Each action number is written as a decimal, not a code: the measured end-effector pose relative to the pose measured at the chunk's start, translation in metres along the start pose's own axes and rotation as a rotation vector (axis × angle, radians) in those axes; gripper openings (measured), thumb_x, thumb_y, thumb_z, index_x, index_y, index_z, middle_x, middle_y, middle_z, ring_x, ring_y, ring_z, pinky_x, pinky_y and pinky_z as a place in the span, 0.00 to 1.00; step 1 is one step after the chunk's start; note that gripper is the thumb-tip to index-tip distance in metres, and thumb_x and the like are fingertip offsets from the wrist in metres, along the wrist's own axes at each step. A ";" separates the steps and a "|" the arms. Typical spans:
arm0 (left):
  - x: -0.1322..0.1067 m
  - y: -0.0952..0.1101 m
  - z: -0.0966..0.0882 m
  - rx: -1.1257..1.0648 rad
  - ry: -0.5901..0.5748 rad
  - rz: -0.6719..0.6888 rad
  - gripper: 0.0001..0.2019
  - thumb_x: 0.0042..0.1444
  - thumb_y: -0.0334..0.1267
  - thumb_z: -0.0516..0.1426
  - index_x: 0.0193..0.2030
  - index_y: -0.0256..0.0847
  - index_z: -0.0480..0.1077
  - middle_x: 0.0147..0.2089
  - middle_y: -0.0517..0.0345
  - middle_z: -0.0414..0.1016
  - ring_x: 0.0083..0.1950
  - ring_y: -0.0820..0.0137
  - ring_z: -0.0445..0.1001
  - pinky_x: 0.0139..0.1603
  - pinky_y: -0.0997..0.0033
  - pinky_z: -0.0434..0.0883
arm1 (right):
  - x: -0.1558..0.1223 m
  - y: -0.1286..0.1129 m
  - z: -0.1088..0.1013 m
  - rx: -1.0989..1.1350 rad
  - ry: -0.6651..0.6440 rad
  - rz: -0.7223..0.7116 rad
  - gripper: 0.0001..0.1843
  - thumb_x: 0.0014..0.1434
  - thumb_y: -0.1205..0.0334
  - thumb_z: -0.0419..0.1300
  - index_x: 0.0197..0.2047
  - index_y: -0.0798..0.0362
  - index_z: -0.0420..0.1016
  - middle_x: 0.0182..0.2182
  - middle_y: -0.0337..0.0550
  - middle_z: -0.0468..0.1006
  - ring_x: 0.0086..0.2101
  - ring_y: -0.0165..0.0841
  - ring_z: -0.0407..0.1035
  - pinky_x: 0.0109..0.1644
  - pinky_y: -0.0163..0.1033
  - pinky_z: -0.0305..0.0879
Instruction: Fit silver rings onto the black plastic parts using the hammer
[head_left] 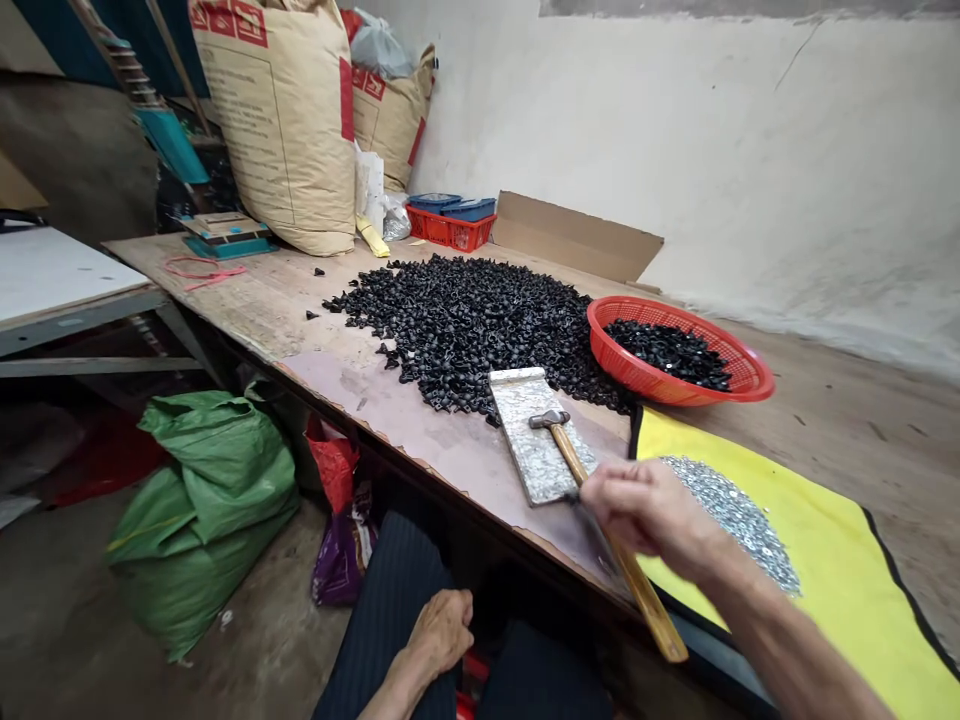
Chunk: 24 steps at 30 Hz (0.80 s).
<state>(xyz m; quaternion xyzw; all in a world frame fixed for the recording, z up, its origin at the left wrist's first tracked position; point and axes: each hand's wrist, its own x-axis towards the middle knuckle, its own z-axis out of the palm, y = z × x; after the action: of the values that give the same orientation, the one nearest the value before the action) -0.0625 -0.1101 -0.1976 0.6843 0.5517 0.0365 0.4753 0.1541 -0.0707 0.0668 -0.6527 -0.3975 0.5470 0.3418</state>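
Note:
My right hand [630,505] is wrapped round the wooden handle of a small hammer [574,455]. The hammer's metal head lies over a worn, whitish flat plate [525,425] at the table's front edge; whether it touches cannot be told. Down on my thigh rests my left hand [442,630], its fingers curled in with nothing visible in them. Behind the plate spreads a big heap of small black parts [480,320]. To the right, a red plastic basket [675,390] contains more black pieces. Small shiny metal pieces [735,515] are piled on a yellow cloth [832,560].
Large paper sacks [285,130] stand at the back left. Near the wall are a red crate with blue trays [454,225] and a cardboard strip [574,235]. A green sack [202,510] and a purple bag [345,555] sit on the floor beside my legs.

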 end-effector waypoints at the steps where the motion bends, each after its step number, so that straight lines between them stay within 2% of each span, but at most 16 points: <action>1: 0.000 -0.001 0.000 -0.014 -0.004 -0.004 0.08 0.36 0.24 0.52 0.23 0.40 0.60 0.25 0.62 0.62 0.35 0.69 0.65 0.39 0.70 0.62 | 0.007 -0.013 -0.017 0.053 0.132 -0.074 0.09 0.36 0.62 0.62 0.19 0.57 0.66 0.10 0.32 0.59 0.11 0.19 0.48 0.14 0.30 0.36; 2: 0.001 -0.002 0.000 -0.038 -0.012 -0.013 0.08 0.37 0.25 0.53 0.24 0.40 0.60 0.25 0.62 0.62 0.34 0.69 0.65 0.37 0.72 0.62 | 0.013 -0.027 -0.035 0.132 0.300 -0.193 0.10 0.36 0.63 0.64 0.20 0.57 0.67 0.11 0.32 0.60 0.12 0.19 0.48 0.15 0.30 0.37; 3: 0.002 -0.003 0.000 -0.070 -0.021 -0.026 0.07 0.39 0.25 0.53 0.25 0.41 0.60 0.25 0.63 0.61 0.33 0.70 0.65 0.34 0.73 0.62 | 0.020 -0.041 -0.052 0.166 0.389 -0.259 0.10 0.39 0.62 0.64 0.22 0.57 0.67 0.14 0.34 0.62 0.14 0.19 0.51 0.16 0.30 0.40; 6: 0.003 -0.007 0.001 -0.156 -0.043 -0.069 0.07 0.40 0.26 0.52 0.26 0.41 0.60 0.27 0.62 0.62 0.27 0.72 0.64 0.26 0.75 0.60 | 0.031 -0.065 -0.087 0.190 0.486 -0.318 0.12 0.49 0.55 0.61 0.28 0.57 0.68 0.19 0.36 0.66 0.18 0.18 0.56 0.19 0.31 0.45; 8: 0.003 -0.009 0.002 -0.187 -0.046 -0.089 0.08 0.40 0.26 0.51 0.27 0.41 0.60 0.30 0.61 0.62 0.25 0.73 0.62 0.22 0.75 0.59 | 0.034 -0.060 -0.090 0.150 0.487 -0.318 0.13 0.48 0.55 0.62 0.27 0.57 0.69 0.19 0.37 0.66 0.18 0.19 0.56 0.20 0.31 0.46; 12: 0.001 -0.010 0.001 -0.209 -0.042 -0.104 0.08 0.39 0.25 0.52 0.28 0.41 0.60 0.32 0.60 0.63 0.25 0.75 0.63 0.23 0.76 0.60 | 0.032 -0.019 -0.058 0.058 0.464 -0.297 0.14 0.39 0.57 0.67 0.23 0.57 0.68 0.16 0.37 0.66 0.16 0.21 0.55 0.18 0.31 0.48; 15: 0.000 -0.007 -0.001 -0.221 -0.051 -0.092 0.08 0.39 0.25 0.53 0.27 0.40 0.62 0.31 0.61 0.64 0.29 0.73 0.64 0.30 0.75 0.62 | 0.026 0.004 -0.027 -0.094 0.286 -0.231 0.15 0.40 0.54 0.65 0.21 0.57 0.68 0.13 0.35 0.64 0.14 0.22 0.53 0.17 0.32 0.47; 18: 0.001 -0.005 -0.001 -0.239 -0.052 -0.094 0.07 0.39 0.26 0.55 0.26 0.40 0.63 0.27 0.62 0.63 0.30 0.72 0.65 0.32 0.74 0.63 | 0.022 0.007 -0.006 -0.294 0.083 -0.196 0.16 0.46 0.51 0.61 0.20 0.55 0.67 0.12 0.33 0.60 0.14 0.22 0.50 0.18 0.32 0.45; 20: 0.001 -0.004 -0.001 -0.252 -0.048 -0.100 0.06 0.39 0.26 0.55 0.25 0.40 0.63 0.24 0.63 0.62 0.28 0.72 0.65 0.30 0.73 0.63 | 0.024 0.002 0.004 -0.422 -0.007 -0.224 0.15 0.48 0.52 0.59 0.20 0.55 0.67 0.12 0.32 0.58 0.15 0.22 0.49 0.19 0.32 0.45; 24: 0.000 -0.007 0.000 -0.278 -0.045 -0.096 0.07 0.38 0.25 0.53 0.25 0.40 0.62 0.21 0.64 0.60 0.22 0.74 0.62 0.23 0.74 0.61 | 0.038 -0.008 0.024 -0.678 -0.075 -0.384 0.11 0.51 0.57 0.56 0.23 0.55 0.70 0.15 0.34 0.63 0.18 0.25 0.54 0.22 0.32 0.49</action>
<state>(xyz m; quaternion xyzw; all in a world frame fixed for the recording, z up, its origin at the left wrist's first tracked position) -0.0674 -0.1104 -0.2031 0.5854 0.5628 0.0743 0.5789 0.1323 -0.0326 0.0527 -0.6217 -0.6828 0.3343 0.1883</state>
